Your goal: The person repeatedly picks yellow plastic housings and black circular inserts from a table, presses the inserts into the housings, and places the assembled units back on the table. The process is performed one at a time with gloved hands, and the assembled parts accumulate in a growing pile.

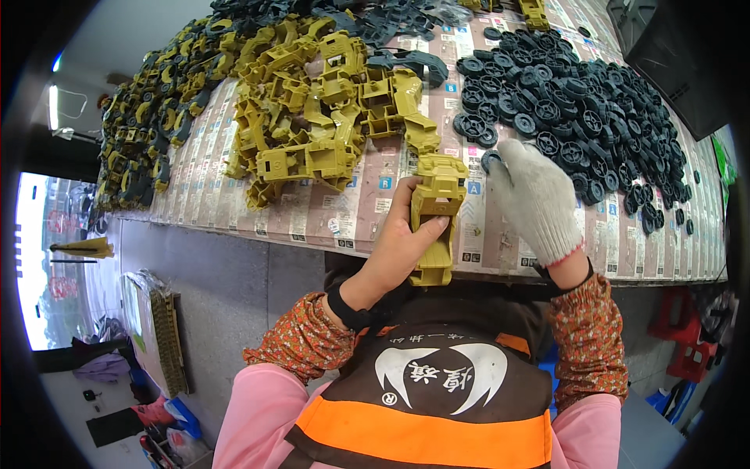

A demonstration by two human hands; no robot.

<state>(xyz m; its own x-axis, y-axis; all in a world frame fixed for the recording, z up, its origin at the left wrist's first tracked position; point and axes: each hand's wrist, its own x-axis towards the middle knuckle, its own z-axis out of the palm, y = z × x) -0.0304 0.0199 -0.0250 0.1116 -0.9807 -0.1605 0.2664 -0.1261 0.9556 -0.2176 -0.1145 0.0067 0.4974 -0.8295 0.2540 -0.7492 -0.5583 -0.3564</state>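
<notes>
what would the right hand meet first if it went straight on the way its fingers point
Probably the near left edge of the dark wheel pile, past the single wheel the right hand holds; depth is unclear.

Shell (439, 181) in the left hand (400, 244), wheel (490, 161) at the right hand (537, 205), wheel pile (587, 121) on the counter (205, 181), ahead and right of that hand, shell pile (311, 161) ahead and left of the left hand, cars (141, 117) farther left, parts (387, 25) behind the shell pile
</notes>
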